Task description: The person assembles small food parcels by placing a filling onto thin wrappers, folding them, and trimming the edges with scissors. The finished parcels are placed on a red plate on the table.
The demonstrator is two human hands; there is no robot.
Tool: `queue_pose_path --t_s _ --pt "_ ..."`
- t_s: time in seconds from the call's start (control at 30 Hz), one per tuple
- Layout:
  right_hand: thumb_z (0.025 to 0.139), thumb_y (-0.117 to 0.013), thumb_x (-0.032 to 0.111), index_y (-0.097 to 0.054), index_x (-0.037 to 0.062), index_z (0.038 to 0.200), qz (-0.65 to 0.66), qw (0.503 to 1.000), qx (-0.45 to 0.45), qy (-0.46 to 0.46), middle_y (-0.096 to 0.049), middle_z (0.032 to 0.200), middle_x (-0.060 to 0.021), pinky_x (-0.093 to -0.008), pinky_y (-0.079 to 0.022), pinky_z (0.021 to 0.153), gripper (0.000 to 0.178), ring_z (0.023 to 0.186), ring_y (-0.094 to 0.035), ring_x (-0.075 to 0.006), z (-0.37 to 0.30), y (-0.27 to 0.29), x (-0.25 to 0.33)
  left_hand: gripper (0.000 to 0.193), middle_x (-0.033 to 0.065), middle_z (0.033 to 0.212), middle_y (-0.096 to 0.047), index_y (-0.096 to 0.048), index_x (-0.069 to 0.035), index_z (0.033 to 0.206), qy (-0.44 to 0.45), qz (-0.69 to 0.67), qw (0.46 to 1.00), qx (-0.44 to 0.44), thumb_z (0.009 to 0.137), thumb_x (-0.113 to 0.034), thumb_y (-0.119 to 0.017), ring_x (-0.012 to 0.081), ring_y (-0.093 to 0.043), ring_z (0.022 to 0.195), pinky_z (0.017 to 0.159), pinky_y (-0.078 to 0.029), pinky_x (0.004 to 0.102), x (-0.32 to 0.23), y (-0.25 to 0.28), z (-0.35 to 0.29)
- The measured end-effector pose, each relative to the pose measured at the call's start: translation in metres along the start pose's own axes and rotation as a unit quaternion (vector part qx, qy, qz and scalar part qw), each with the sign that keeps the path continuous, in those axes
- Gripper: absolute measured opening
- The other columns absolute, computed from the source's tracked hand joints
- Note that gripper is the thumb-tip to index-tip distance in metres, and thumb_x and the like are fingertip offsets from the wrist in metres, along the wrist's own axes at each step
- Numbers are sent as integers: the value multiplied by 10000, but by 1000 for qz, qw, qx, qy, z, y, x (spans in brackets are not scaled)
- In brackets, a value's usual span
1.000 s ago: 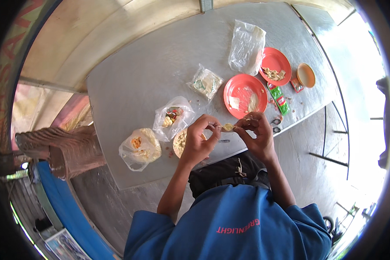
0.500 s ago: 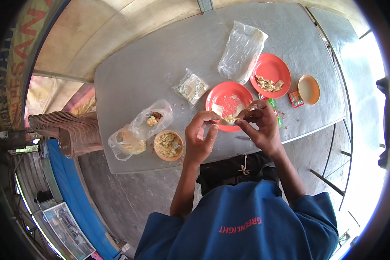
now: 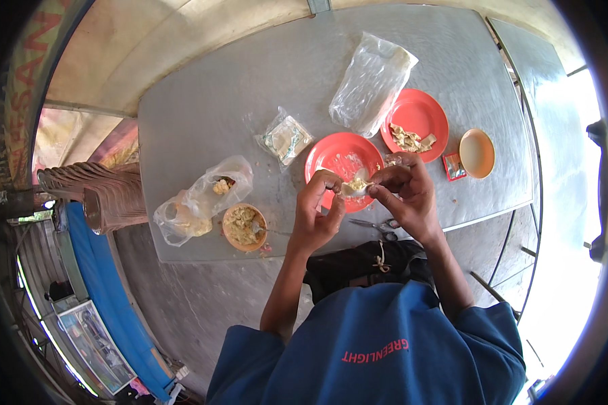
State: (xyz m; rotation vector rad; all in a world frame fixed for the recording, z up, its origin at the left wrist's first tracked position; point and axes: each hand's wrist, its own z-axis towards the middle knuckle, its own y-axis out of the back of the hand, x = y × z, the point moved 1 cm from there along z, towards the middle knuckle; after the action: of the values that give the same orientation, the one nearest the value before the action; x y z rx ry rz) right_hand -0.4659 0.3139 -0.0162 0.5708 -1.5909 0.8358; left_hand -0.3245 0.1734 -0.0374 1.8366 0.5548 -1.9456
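Observation:
My left hand and my right hand meet over the near red plate, both pinching one small pale dumpling wrapper with yellowish filling. A brown bowl of yellowish filling with a spoon in it stands to the left of my left hand. Scissors lie on the table just under my right wrist.
A grey metal table carries a second red plate with pale pieces, a small orange bowl, a long clear plastic bag, a small bag of wrappers and two knotted food bags. Stacked brown chairs stand left.
The view has shifted, so the table sits lower and more central. My hands have stayed together on the wrapper, moving from the table's near edge to above the red plate.

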Motion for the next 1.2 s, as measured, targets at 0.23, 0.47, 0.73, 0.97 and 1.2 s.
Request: queue_pose_path --t_s 0.23,0.47,0.73,0.97,1.2 --pt "905 -678 -66 -432 16 1262 24 999 22 29 -692 1016 -142 -321 -570 842 441 962 -696 -191 13 13 -2 186 123 1065 -597 -591 29 1066 -66 -36 996 -44 889 2 -639 179 -579 968 875 -475 318 4 -1 7" --pt "901 -683 -65 -448 6 1243 16 999 30 16 -693 1009 -136 -316 -570 845 421 969 -695 -190 11 24 2 168 121 1073 -626 -627 33 1053 -63 -23 997 -38 890 18 -666 182 -606 985 887 -492 329 6 -13 11" --pt "907 -686 -50 -461 4 1258 32 999 -5 7 -675 1042 -131 -309 -574 858 421 995 -685 -183 0 36 3 81 115 1062 -624 -598 15 978 -64 -34 997 0 912 35 -641 186 -616 982 895 -499 329 8 -22 16" --pt "902 -692 -46 -462 10 1279 19 1000 -12 20 -675 1051 -129 -318 -575 863 445 1006 -685 -190 -5 27 1 475 157 1129 -612 -383 -66 1278 -32 -240 969 -39 905 71 -643 196 -636 1009 904 -528 330 3 -33 11" --pt "860 -723 -52 -448 4 1291 -45 997 1 59 -667 1069 -130 -324 -577 860 514 997 -689 -194 -5 12 5 578 155 1147 -630 -357 -71 1291 1 -221 973 -69 861 107 -700 207 -660 1055 935 -553 347 8 -22 -1"
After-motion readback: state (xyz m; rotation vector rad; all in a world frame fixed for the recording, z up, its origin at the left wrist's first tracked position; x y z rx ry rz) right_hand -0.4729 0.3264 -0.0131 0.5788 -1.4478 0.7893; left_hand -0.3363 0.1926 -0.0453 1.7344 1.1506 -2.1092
